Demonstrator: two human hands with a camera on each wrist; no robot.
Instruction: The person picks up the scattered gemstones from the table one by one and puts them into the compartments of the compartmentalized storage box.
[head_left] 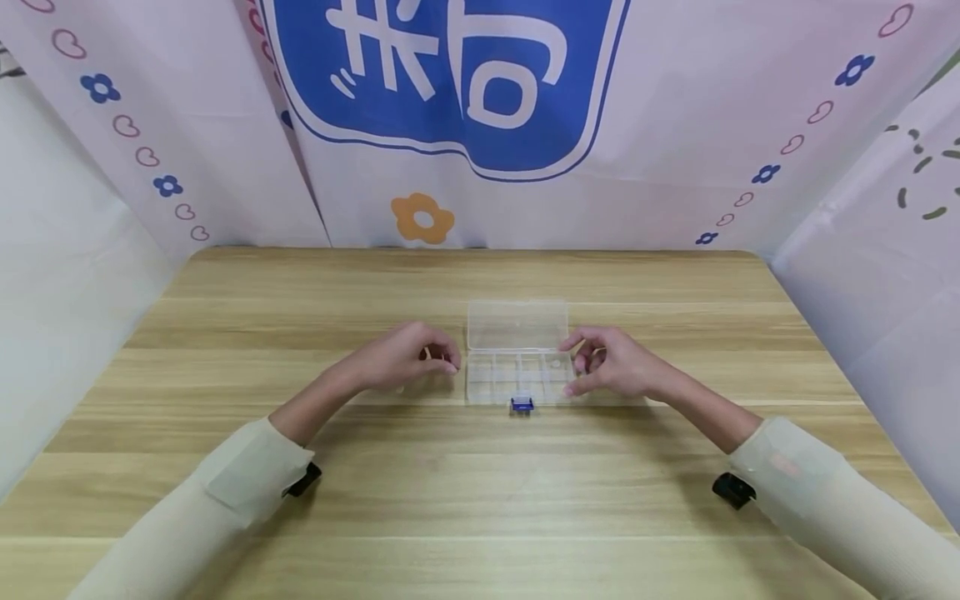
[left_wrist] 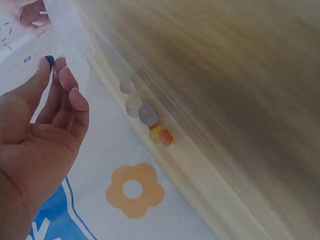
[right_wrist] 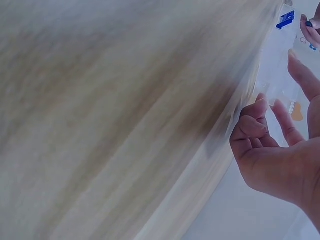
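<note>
My left hand (head_left: 405, 358) is just left of a clear plastic compartment box (head_left: 480, 392), pinching a small dark blue bead (left_wrist: 50, 60) between thumb and fingertip. Several round beads lie on the table by this hand in the left wrist view: clear ones (left_wrist: 133, 106), a greyish-purple bead (left_wrist: 148, 115), a yellow bead (left_wrist: 156, 134) and an orange bead (left_wrist: 166, 137). In the head view, that hand hides them. The box's lid (head_left: 517, 325) is tipped back. At its right end is my right hand (head_left: 618, 362), thumb and index finger spread apart along the edge, other fingers bent.
A blue clasp (head_left: 522, 405) sits at the box's front edge. The wood-grain table (head_left: 480, 500) reaches back to a printed cloth (head_left: 600, 208) that hangs behind it, with more cloth at both sides. Each sleeve carries a small black device (head_left: 733, 491) near the cuff.
</note>
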